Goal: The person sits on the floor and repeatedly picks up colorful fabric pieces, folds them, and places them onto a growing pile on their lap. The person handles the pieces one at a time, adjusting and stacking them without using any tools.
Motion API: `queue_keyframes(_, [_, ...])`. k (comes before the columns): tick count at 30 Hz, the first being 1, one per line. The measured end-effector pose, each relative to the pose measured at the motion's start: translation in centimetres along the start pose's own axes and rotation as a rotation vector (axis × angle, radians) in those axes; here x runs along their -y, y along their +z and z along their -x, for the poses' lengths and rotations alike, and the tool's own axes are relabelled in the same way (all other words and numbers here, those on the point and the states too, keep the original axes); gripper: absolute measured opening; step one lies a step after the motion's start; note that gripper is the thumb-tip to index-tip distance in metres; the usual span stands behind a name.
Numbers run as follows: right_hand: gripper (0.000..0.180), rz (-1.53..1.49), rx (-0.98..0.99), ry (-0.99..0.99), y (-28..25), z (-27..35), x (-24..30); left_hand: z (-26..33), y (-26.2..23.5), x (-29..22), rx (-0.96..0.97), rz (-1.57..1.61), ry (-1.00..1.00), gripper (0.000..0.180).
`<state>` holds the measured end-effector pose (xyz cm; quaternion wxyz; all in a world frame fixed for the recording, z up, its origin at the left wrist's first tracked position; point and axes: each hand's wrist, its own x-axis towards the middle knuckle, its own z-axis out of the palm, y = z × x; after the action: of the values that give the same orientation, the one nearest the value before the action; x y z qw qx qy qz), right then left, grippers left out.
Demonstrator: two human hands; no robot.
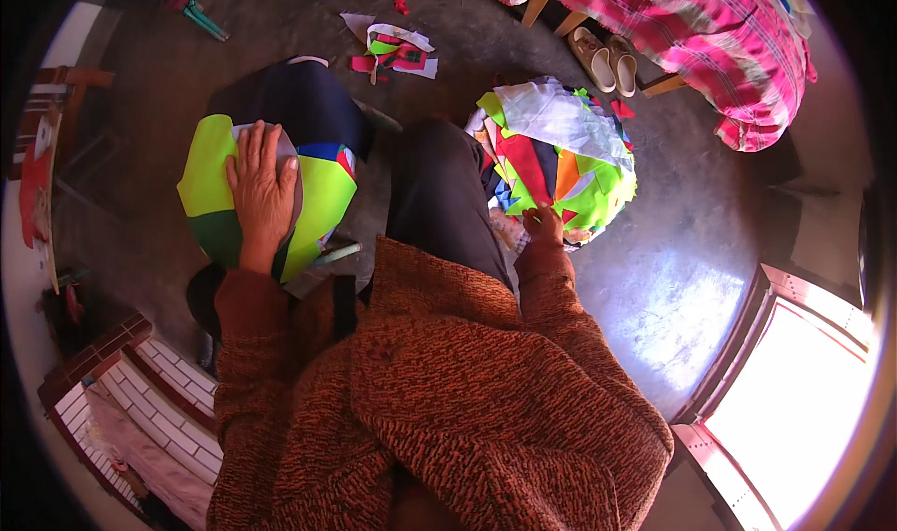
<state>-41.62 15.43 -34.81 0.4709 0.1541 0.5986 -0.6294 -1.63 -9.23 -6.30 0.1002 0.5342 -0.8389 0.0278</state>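
Note:
My left hand [262, 181] lies flat, fingers stretched, on a layered stack of cloth pieces at the left. Lime-yellow cloth [207, 167], dark green cloth [217, 234] and a large navy cloth [290, 106] show around it, with a grey piece directly under the palm. To the right of my knee, my right hand [544, 223] reaches the near edge of a rounded heap of fabric scraps [593, 190]. Its fingers are bent and pinch a scrap there, close to the lower end of a dark red strip [525, 162]. A whitish sheet [561, 111] covers the heap's far side.
Loose scraps [397, 50] lie on the dark floor ahead. A pink plaid cover [654, 17] hangs over wooden legs at the far right, with pale slip-on shoes [603, 59] beside it. A bright doorway [794, 410] is at the lower right.

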Motion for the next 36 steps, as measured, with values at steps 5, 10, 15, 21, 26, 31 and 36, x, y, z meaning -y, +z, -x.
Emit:
queue_keyframes(5, [0.023, 0.151, 0.184, -0.154, 1.5, -2.9, 0.4, -0.7, 0.3, -0.4, -0.007, 0.026, 0.027, 0.047])
queue_keyframes(10, [0.034, 0.174, 0.022, -0.020, 4.9, -2.0, 1.6, -0.5, 0.3, -0.3, -0.015, 0.042, 0.019, 0.047])
queue_keyframes(15, [0.040, 0.255, -0.146, -0.083, 3.8, -2.6, 0.8, -0.7, 0.2, -0.6, 0.000, 0.063, 0.018, 0.048])
queue_keyframes(21, [0.038, 0.004, -0.019, -0.027, 1.5, -4.1, 0.6, -0.8, 0.0, -0.8, 0.012, 0.082, 0.027, 0.048])
queue_keyframes(26, [0.032, -0.428, 0.035, 0.062, 1.5, -6.1, 0.3, -1.1, -0.2, -0.8, 0.035, 0.090, 0.035, 0.048])
queue_keyframes(31, [0.032, -0.661, -0.162, 0.111, 2.0, -7.5, -0.5, -1.1, -0.4, -1.0, 0.054, 0.084, 0.021, 0.049])
queue_keyframes(36, [0.034, -0.796, -0.184, 0.033, 1.4, -7.8, -0.8, -1.3, -0.5, -1.2, 0.044, 0.110, 0.044, 0.049])
